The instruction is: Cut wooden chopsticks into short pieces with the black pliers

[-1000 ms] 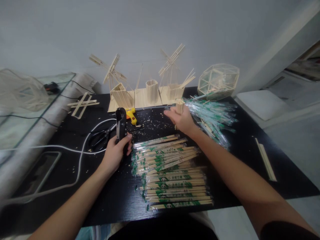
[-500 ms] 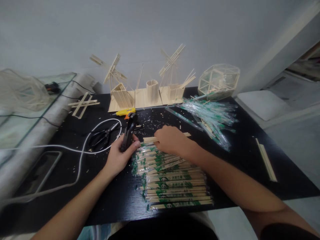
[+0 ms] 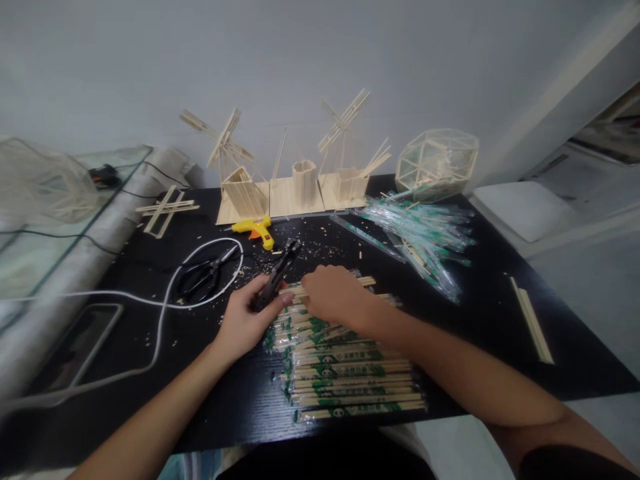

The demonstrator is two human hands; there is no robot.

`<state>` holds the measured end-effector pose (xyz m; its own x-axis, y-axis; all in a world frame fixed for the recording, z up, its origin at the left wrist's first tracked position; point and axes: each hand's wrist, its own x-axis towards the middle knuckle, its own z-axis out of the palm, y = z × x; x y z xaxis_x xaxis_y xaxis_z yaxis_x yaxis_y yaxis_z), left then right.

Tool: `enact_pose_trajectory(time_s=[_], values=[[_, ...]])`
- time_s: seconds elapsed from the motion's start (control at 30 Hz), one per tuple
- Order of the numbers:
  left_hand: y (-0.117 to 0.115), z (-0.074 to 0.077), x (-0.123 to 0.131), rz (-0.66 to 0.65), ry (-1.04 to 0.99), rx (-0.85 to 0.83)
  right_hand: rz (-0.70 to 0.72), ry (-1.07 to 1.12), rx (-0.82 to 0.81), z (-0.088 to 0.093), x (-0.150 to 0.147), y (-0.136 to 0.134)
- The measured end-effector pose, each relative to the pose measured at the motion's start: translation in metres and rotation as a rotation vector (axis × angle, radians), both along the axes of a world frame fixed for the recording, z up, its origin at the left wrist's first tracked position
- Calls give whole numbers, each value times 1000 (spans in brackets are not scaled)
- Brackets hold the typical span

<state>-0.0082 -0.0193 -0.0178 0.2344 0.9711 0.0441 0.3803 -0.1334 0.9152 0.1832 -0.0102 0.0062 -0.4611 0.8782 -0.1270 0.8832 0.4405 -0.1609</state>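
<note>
In my left hand is a black hand tool, its dark end pointing up and to the right; its exact kind is unclear. My right hand is closed around bare wooden chopsticks, whose ends show on either side of the fingers. Their left end lies by my left thumb, close to the tool. Below both hands are rows of chopsticks in clear and green wrappers, partly covered by the right hand and forearm.
A yellow glue gun lies behind my left hand. Black-handled pliers rest inside a white cable loop. Stick-built windmill models line the wall. Wrappers pile at right, near loose sticks. Wood bits litter the black table.
The black tool has tilted to the right and come lower, uncovering the glue gun's handle. My right hand has come slightly nearer with the chopsticks, their left end now by my left thumb.
</note>
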Motion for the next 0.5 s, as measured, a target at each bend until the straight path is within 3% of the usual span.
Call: enact_pose_trajectory(time_s=[0.5], values=[[3,-2,-1,-35,3,2,5,9,-15,4,3,5]])
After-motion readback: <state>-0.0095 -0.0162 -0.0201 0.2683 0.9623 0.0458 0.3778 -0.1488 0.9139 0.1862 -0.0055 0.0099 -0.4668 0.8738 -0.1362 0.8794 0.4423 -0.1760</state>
